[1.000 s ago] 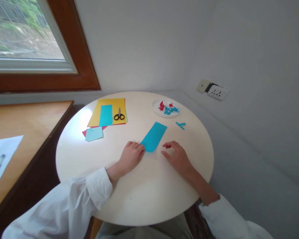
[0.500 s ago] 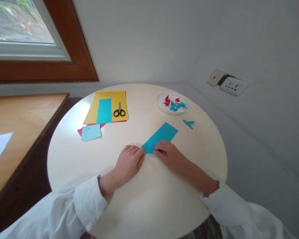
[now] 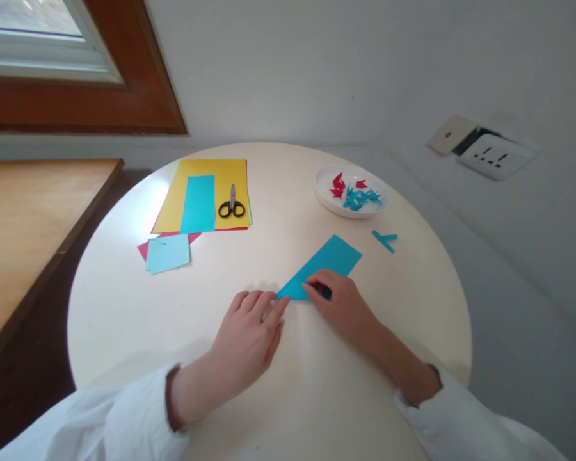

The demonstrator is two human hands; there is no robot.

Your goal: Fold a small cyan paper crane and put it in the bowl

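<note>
Near the middle of the frame, the right hand [image 3: 338,301] pinches the near corner of the blue paper strip [image 3: 329,264] between thumb and fingers, lifting that end slightly off the round table [image 3: 125,307]. The left hand [image 3: 247,336] lies flat and open just left of it, its fingertips [image 3: 281,306] touching the strip's lower corner and holding nothing. Farther up sit black scissors [image 3: 231,203] on yellow paper [image 3: 221,173] at upper left, and a white dish [image 3: 351,205] of paper bits at upper right.
</note>
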